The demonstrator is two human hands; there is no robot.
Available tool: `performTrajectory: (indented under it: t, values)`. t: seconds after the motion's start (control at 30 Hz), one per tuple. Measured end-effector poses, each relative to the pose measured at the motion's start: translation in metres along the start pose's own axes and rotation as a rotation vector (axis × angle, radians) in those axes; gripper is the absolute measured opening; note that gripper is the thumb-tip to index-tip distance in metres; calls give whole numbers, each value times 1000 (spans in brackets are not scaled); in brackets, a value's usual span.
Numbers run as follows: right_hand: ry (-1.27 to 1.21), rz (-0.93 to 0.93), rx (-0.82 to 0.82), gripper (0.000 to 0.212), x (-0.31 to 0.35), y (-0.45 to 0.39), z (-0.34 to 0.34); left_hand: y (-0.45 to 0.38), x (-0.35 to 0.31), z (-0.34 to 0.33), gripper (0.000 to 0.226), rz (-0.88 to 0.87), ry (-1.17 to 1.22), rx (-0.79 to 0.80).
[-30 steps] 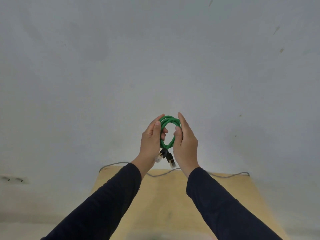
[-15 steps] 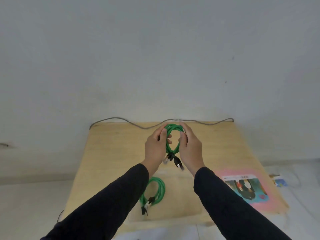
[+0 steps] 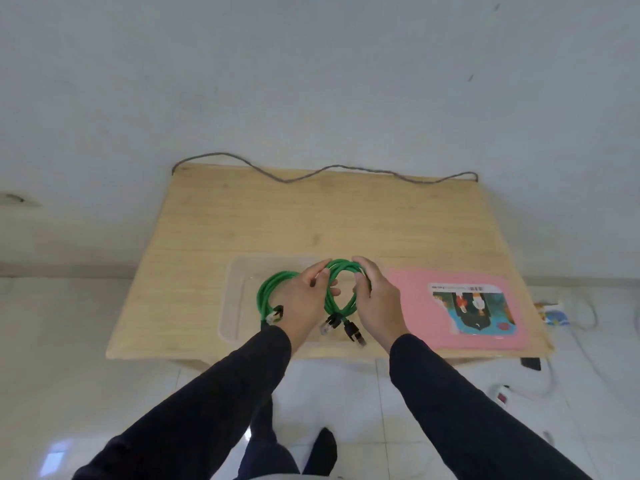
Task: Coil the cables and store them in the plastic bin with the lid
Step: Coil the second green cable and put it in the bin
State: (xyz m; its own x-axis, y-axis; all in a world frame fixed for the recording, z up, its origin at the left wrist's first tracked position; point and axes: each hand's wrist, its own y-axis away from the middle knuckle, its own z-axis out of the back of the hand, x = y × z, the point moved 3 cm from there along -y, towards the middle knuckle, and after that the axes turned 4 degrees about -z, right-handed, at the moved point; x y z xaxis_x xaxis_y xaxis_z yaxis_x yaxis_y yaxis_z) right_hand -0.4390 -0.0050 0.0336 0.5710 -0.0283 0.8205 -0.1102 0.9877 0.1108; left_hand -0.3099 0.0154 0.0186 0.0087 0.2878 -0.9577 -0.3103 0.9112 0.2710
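- Wall (image 3: pixel 311 81): pale grey and lightly marked, it fills the upper part of the view; a second ago it filled nearly the whole frame, so the view has tipped downward.
- Floor (image 3: pixel 69 358): white glossy tiles, now visible on both sides of and below the table, with a white power strip (image 3: pixel 502 396) lying at lower right.
- Tabletop (image 3: pixel 311 220): light wood, now seen in full, with a thin grey cord (image 3: pixel 325 169) running in waves along its far edge.
- Sleeves (image 3: pixel 221 403): dark, reaching in from the lower edge towards the near side of the tabletop.
- Pink lid (image 3: pixel 415 306): flat on the tabletop just right of the bin, bearing a colourful printed label.
- Plastic bin (image 3: pixel 228 306): clear and shallow, near the front edge of the tabletop; half a second ago only part of it showed.
- Left hand (image 3: pixel 304 303): closed on the left side of the held green cable (image 3: pixel 341 292), above the bin.
- Right hand (image 3: pixel 379 306): closed on the right side of the same coil, thumb and fingers pinching the loops; both hands are lower over the bin than before.
- Held green cable: a tight oval coil, upright between the hands, its two black-booted plugs (image 3: pixel 346 329) hanging beneath.
- Second green cable (image 3: pixel 268 289): already coiled, lying in the left half of the bin, partly behind the left hand.
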Motion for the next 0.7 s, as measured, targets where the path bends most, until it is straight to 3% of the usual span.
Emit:
performTrajectory:
  t: [0.27,0.7]
  values:
    - [9,-161,54,32,-10,-14,-7,-14,13,-1,25,66,-112,-27]
    - [55,-239,56,31,-19,-22,-18,-29,22,-10,22,-91,-478,-52]
